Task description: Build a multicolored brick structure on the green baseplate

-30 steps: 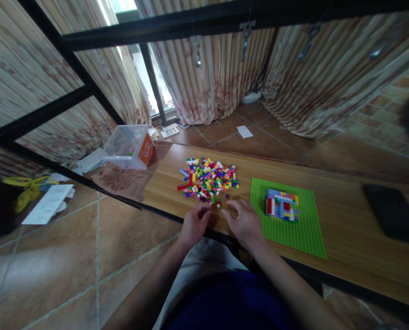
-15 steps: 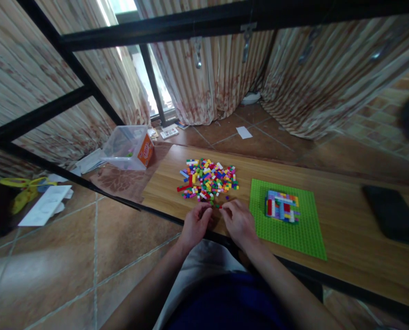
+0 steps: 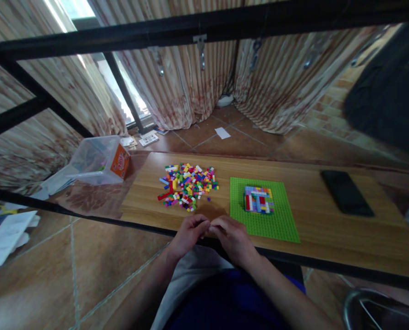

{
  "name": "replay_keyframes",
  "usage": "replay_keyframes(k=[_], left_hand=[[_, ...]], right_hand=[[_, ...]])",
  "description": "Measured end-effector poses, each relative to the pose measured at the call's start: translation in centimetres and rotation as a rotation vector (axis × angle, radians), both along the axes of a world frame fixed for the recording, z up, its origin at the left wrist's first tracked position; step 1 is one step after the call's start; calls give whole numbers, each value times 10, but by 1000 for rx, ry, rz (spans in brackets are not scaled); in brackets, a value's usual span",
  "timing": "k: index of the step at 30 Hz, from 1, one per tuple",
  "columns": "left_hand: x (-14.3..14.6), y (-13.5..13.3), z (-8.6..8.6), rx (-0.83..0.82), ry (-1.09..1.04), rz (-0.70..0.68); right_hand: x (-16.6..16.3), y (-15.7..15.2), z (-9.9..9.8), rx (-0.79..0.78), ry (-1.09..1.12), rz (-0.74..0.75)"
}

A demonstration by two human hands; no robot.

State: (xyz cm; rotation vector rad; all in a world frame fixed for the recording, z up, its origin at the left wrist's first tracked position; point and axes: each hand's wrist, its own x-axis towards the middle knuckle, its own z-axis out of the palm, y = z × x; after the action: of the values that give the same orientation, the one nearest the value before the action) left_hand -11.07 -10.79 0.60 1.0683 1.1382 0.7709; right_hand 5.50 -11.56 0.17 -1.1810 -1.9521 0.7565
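Note:
My left hand (image 3: 190, 234) and my right hand (image 3: 232, 237) meet at the fingertips over the table's near edge. Both have thumb and fingers pinched together. What lies between the fingertips is mostly hidden; a small toy brick was at my right fingertips a moment ago. Beyond them, to the left, spreads a pile of colourful toy bricks (image 3: 190, 182). To the right is a green baseplate (image 3: 283, 220) bearing a low, many-coloured brick structure (image 3: 258, 200). A single dark blue brick (image 3: 209, 199) lies just off the pile.
The wooden table (image 3: 314, 229) carries a black phone-like slab (image 3: 346, 192) at the right. A clear plastic box (image 3: 94, 158) with an orange label stands past the table's left end. A black metal bar (image 3: 177, 34) crosses overhead, before striped curtains (image 3: 197, 91).
My hands have drawn back from the pile's near edge towards my body and come together. The small red and green pieces near my fingertips no longer show on the table. The view has turned right.

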Motion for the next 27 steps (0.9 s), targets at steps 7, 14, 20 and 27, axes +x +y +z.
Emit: replay_keyframes(k=[7,14,20,27], left_hand=[[7,3,1,-34,-12,71],[9,5,-2,-12,27,107],[10,4,-5,8,30,106],[10,3,-7,20,29,114]], right_hand=[[28,-10,6,-125,139,-163],[85,6,10,-85,85,-418],[113,25,14,-1,-62,-490],[113,48,-4,126,-50,-441]])
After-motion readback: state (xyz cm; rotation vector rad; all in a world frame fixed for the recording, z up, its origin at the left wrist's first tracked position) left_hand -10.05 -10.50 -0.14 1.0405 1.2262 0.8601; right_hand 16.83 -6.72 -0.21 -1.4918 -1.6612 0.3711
